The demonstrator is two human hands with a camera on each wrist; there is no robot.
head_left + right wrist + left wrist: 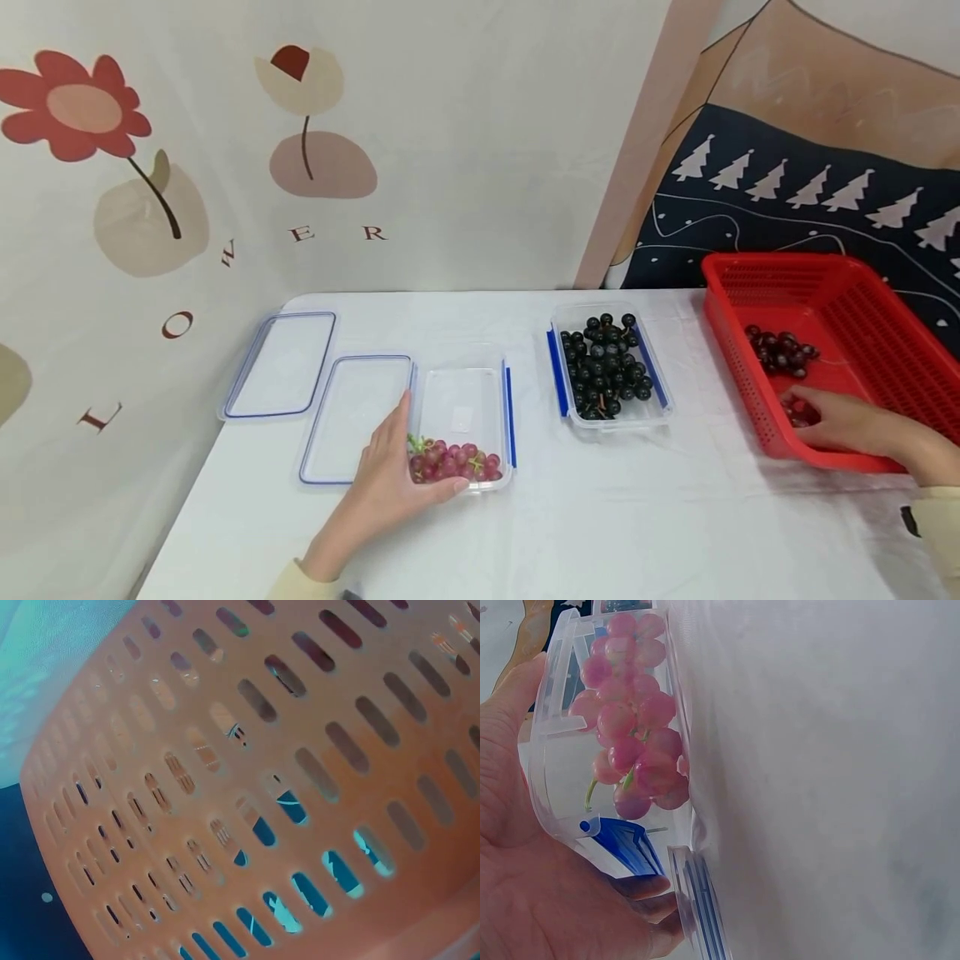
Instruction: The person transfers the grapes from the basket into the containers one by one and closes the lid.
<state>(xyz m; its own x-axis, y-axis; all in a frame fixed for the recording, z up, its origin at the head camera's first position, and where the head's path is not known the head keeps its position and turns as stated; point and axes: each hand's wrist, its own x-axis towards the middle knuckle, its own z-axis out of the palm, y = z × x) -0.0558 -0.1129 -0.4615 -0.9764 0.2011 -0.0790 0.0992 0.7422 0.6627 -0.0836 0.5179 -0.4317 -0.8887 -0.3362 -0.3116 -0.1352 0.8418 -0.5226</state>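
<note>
Meanwhile left hand [390, 483] cups the clear box [465, 396] of red grapes [453, 461] on the table [600, 517], steadying it. Right hand [843, 423] inside red basket [885, 333], fingers curled around a small grape cluster [797, 410].

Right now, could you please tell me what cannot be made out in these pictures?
- Right hand: in the head view its fingertips are hidden among red grapes in the basket; whether it grips any is unclear.
- Right wrist view: only the basket's slotted wall; hand and grapes unseen.
- Left hand: in the left wrist view its fingertips are hidden behind the box.
- Dark grapes: too small to count.
</note>
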